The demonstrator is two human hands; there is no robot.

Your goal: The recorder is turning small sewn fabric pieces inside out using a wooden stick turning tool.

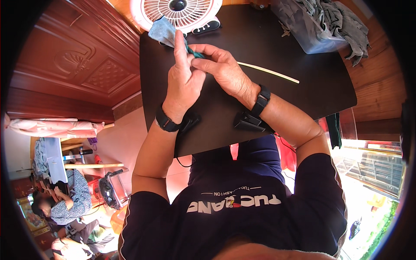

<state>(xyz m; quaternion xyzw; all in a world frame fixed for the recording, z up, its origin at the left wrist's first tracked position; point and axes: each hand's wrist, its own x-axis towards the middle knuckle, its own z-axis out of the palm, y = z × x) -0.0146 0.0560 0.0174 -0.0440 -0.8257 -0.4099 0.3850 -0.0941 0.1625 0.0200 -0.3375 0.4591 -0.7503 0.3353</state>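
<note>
Both your left hand (184, 82) and right hand (225, 71) pinch the soft, light blue cloth (162, 31) with closed fingers near the counter's (260, 104) far edge, gripping its limp corner.

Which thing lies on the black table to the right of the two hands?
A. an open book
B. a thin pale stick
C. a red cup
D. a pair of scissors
B: a thin pale stick lies flat on the black table, just beyond the right hand, while both hands pinch a blue-grey cloth.
</note>
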